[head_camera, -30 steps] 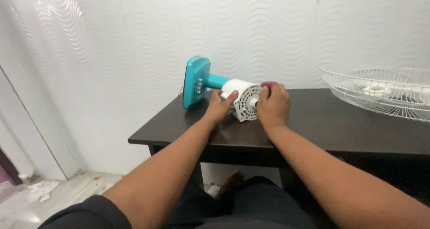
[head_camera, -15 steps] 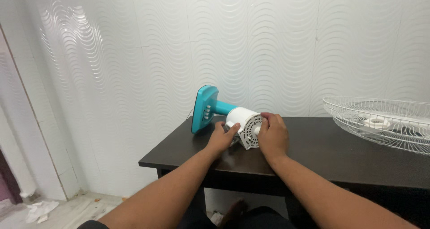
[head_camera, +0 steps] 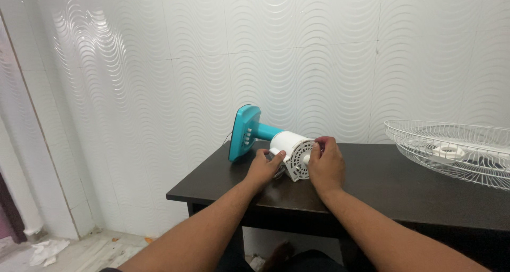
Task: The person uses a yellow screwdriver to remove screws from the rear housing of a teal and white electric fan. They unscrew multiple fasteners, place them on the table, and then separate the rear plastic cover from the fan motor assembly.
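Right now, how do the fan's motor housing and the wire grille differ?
The motor housing is a solid white drum lying on its side; the wire grille is an open, wider dish lying flat. Both hands, left and right, grip the housing; the grille sits untouched. Both are white, on the dark table.

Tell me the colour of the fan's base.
Teal-blue; the fan base shows best in the head view, lying tipped on its side.

We have one view only — a camera worn on the head, looking forward and slightly down along both forearms. It faces a white wavy-tiled wall straight ahead, with the dark bench set against it and seen from its near edge. The hands sit mid-frame at arm's length; the floor shows at lower left — no second view shares the scene.
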